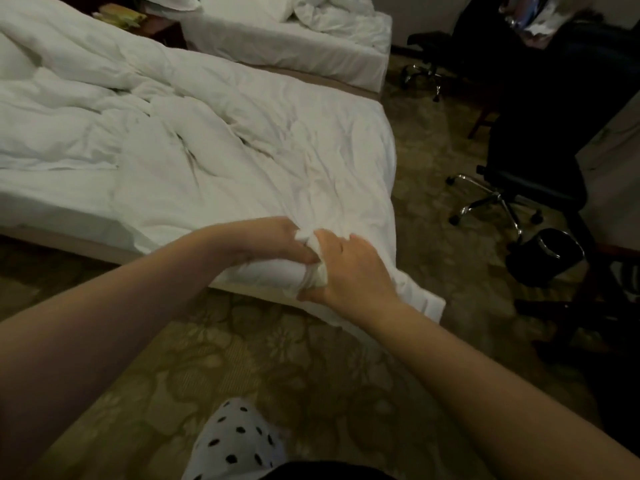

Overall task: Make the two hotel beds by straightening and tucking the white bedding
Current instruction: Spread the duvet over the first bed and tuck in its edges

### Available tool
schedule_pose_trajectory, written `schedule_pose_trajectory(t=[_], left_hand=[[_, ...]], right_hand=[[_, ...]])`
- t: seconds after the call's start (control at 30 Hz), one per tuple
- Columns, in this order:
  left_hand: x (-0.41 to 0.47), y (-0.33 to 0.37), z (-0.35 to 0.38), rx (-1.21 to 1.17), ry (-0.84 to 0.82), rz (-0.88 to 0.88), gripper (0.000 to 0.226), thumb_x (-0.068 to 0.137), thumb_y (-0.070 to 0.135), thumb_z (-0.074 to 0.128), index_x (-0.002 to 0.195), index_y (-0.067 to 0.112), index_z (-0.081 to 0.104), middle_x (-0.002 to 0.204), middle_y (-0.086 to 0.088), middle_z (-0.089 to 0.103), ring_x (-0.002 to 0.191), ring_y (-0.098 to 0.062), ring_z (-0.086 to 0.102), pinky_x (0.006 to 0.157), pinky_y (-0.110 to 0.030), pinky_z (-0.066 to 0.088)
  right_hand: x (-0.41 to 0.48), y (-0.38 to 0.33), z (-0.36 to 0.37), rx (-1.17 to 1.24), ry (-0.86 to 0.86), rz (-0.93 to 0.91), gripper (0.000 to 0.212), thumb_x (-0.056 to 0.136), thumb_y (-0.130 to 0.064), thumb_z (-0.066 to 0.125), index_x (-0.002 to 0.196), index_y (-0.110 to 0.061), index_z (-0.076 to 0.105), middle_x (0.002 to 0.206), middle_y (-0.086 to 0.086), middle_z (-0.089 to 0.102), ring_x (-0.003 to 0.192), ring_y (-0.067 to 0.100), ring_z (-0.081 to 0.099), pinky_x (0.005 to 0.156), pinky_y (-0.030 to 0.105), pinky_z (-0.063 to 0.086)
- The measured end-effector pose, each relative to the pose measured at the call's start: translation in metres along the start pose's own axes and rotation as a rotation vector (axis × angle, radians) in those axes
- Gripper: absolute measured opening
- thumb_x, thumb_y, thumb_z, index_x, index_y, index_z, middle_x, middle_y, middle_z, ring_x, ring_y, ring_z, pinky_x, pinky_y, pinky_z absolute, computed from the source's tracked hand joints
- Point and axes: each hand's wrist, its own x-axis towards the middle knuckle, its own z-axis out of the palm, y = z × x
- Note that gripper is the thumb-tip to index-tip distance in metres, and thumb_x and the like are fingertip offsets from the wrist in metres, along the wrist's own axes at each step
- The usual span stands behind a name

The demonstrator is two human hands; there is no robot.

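Duvet (214, 133): white, rumpled, lay across the near bed — one corner bunched at the foot edge, a flap hanging toward the carpet (242, 341).
Left hand (277, 240): fingers curled, gripped the bunched corner.
Right hand (349, 271): thumb and fingers pinched the same bunch.
Far bed (294, 46): bedding heaped — unmade.

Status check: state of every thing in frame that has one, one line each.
near duvet, rumpled, its corner bunched up at the mattress edge
left hand, grips the bunched corner
right hand, grips the same corner
far bedding, unmade, heaped
office chair, upright on the carpet
waste bin, upright on the carpet
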Motion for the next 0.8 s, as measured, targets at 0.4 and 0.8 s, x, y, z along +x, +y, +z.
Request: schedule_pose_trajectory(t=[0.4,0.8], left_hand=[[0.012,-0.105,-0.049,0.624,0.311,0.223,0.104,0.072,0.067,0.063,0.15,0.035,0.002,0.145,0.001,0.038,0.128,-0.023,0.041,0.104,-0.036,0.029],[0.046,-0.134,-0.09,0.215,-0.025,0.431,0.076,0.071,0.081,0.025,0.108,0.024,0.059,0.1,0.01,0.06,0.092,-0.012,0.055,0.073,-0.02,0.032]], right_hand=[[0.071,0.029,-0.043,0.659,-0.309,0.399,0.044,0.068,-0.024,0.086,0.108,-0.024,0.067,0.102,-0.015,0.067,0.096,0.002,0.059,0.077,0.009,0.043],[0.052,0.039,-0.016,0.99,-0.299,0.706,0.041,0.059,-0.019,0.088,0.095,-0.022,0.069,0.087,-0.011,0.074,0.089,0.01,0.067,0.072,0.021,0.05]])
